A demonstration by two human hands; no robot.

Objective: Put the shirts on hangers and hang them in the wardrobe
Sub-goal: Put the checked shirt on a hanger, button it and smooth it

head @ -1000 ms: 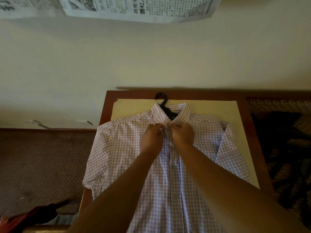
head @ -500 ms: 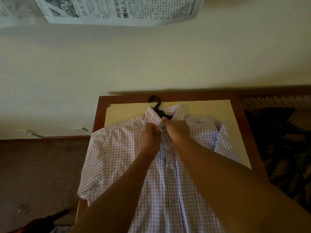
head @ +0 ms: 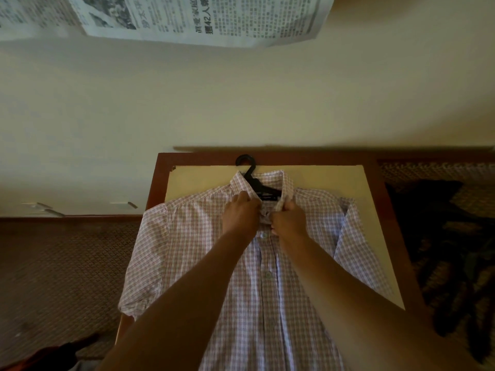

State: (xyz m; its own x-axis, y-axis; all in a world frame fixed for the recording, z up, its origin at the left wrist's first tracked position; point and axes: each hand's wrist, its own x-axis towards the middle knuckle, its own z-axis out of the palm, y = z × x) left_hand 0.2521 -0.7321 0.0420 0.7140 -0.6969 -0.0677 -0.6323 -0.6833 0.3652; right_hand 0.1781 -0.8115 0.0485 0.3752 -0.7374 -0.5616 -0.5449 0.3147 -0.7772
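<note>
One checked shirt on one black hanger overhangs the surface edge; left hand and right hand pinch its collar.

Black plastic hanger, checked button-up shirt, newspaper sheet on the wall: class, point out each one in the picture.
black plastic hanger (head: pixel 244 161), head view, on its hook above the collar.
checked button-up shirt (head: pixel 192 236), head view, on its chest panel.
newspaper sheet (head: pixel 214 20), head view, on the printed middle.
</note>
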